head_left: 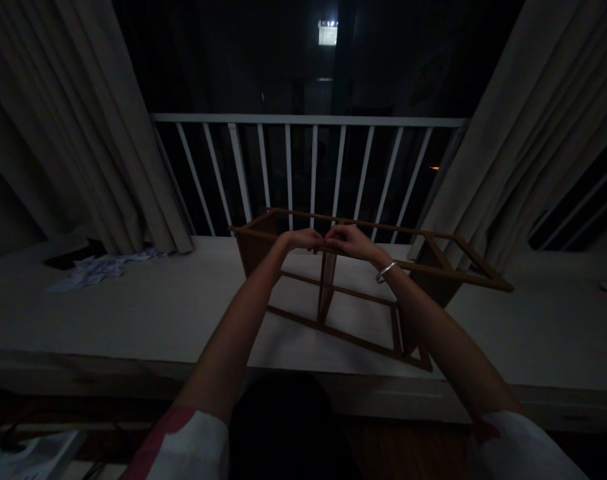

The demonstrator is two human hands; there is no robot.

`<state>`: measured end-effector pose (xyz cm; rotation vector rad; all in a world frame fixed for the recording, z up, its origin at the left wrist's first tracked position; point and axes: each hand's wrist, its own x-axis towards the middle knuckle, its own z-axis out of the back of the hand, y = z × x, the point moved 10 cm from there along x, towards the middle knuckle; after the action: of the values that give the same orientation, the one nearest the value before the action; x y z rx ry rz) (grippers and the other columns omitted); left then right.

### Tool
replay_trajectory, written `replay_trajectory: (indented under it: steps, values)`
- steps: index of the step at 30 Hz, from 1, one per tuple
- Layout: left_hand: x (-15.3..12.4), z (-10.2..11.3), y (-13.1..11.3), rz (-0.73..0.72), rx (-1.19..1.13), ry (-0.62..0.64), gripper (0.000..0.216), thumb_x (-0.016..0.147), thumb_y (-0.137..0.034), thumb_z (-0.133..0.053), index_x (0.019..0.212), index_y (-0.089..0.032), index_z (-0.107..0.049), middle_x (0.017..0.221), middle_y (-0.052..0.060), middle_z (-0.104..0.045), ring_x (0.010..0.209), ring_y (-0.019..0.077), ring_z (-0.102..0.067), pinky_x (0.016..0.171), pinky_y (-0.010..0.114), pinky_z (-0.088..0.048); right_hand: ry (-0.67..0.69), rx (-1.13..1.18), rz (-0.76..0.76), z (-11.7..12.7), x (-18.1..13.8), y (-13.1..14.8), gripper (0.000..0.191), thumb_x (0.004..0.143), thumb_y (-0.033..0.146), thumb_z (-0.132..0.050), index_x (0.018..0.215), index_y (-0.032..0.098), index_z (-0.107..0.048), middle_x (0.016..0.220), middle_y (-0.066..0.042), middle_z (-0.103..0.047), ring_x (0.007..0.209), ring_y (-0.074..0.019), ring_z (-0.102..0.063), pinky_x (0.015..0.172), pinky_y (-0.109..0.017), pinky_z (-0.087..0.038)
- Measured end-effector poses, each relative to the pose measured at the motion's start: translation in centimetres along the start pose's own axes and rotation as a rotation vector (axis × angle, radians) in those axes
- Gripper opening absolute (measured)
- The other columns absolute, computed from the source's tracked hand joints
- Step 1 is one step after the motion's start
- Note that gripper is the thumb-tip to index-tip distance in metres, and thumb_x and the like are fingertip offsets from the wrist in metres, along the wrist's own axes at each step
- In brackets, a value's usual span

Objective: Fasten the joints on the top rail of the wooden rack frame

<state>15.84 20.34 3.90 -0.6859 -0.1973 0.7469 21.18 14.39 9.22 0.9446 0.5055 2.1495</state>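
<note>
Work looks mid-way, on a small detail: the wooden rack point(326, 283) reads as one joined-up frame, with rails, left end board point(250, 252), middle board point(324, 307) and right end board point(439, 287) all in place, and no loose parts seen on the ledge point(148, 327) around it. What is left can't be judged firmly; the person's hands are busy where the middle board meets the near upper rail point(420, 267), so that spot is probably the one not finished. Left hand point(306, 240) and right hand point(349, 241) nearly meet there, fingers bent and drawn in pinch-like, tips at the wood; too dark to tell whether they are closed on the rail, on something small, or just resting. Rack lies lengthwise on the pale ledge, in front of a white railing point(313, 121), between the curtains, below and around the hands. It's brown, slim-railed, open between the boards, apparently on its side, with the rails running on past the right end board into an open, leg-like end. Right forearm covers part of that end. Rack looks straight and whole as far as shown; surface marks, screws or holes can't be made out in this light.
</note>
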Motion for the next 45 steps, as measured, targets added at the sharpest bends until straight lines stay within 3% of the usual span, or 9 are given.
replay_trajectory:
  steps: [13, 31, 45]
  values:
    - [0.0, 0.2, 0.1, 0.002, 0.016, -0.022, 0.023, 0.068, -0.032, -0.045, 0.060, -0.013, -0.054, 0.054, 0.000, -0.052, 0.052, 0.0081, -0.041, 0.052, 0.021, -0.031, -0.013, -0.068, 0.015, -0.1, 0.2, -0.3, 0.026, 0.071, 0.031, -0.051, 0.083, 0.012, -0.062, 0.065, -0.002, -0.057, 0.057, -0.0105, -0.048, 0.051, -0.022, -0.034]
    - [0.2, 0.0, 0.2, -0.013, 0.003, -0.008, 0.024, 0.069, -0.035, -0.045, 0.064, -0.013, -0.053, 0.055, 0.000, -0.052, 0.051, 0.0076, -0.043, 0.051, 0.020, -0.031, -0.045, -0.177, 0.226, 0.1, -0.2, 2.3, 0.017, 0.071, 0.020, -0.052, 0.083, 0.016, -0.064, 0.076, -0.003, -0.059, 0.069, -0.0117, -0.051, 0.061, -0.023, -0.037]
    - [0.0, 0.1, 0.0, 0.010, 0.003, -0.029, 0.024, 0.068, -0.035, -0.047, 0.059, -0.013, -0.053, 0.053, 0.000, -0.052, 0.052, 0.0081, -0.042, 0.052, 0.021, -0.031, -0.039, -0.048, 0.086, 0.1, 0.0, 1.3, 0.019, 0.068, 0.029, -0.055, 0.076, 0.016, -0.066, 0.072, -0.003, -0.060, 0.065, -0.0115, -0.051, 0.059, -0.023, -0.038]
